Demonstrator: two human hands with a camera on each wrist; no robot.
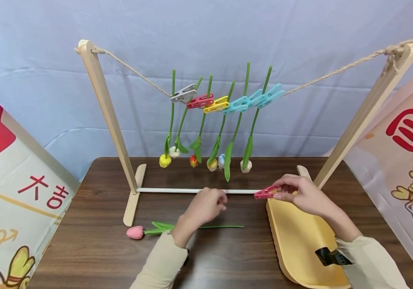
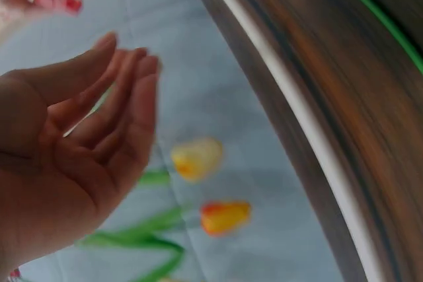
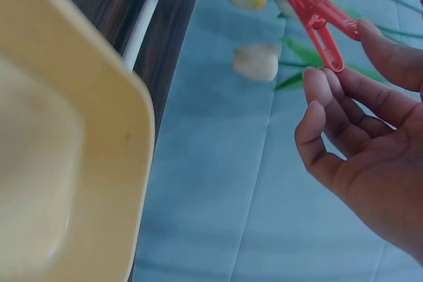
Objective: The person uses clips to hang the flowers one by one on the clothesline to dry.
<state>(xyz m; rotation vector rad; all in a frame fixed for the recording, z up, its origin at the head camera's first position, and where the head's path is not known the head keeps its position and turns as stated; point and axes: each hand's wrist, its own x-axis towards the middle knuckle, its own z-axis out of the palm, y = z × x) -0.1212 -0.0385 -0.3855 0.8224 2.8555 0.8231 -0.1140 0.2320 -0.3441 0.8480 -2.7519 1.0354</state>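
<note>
My right hand (image 1: 302, 193) pinches a red clothespin (image 1: 264, 192) between thumb and fingertips, above the far end of the yellow tray (image 1: 276, 245). In the right wrist view the clothespin (image 3: 320, 24) is held by its two handle ends. My left hand (image 1: 206, 205) hovers near the white crossbar with its fingers loosely bent and nothing in them. Beneath that forearm a pink tulip (image 1: 135, 232) lies on the table, its green stem pointing right. Several tulips hang heads down from a rope, held by grey (image 1: 184, 94), red (image 1: 201, 101), yellow (image 1: 217, 104) and light blue clothespins (image 1: 236, 105).
Two wooden posts (image 1: 109, 116) carry the sagging rope (image 1: 336, 73), and a white crossbar (image 1: 177, 190) joins their feet low over the dark wooden table (image 1: 94, 245). A pale blue cloth (image 1: 206, 36) hangs behind. Printed panels (image 1: 19, 208) stand at both sides.
</note>
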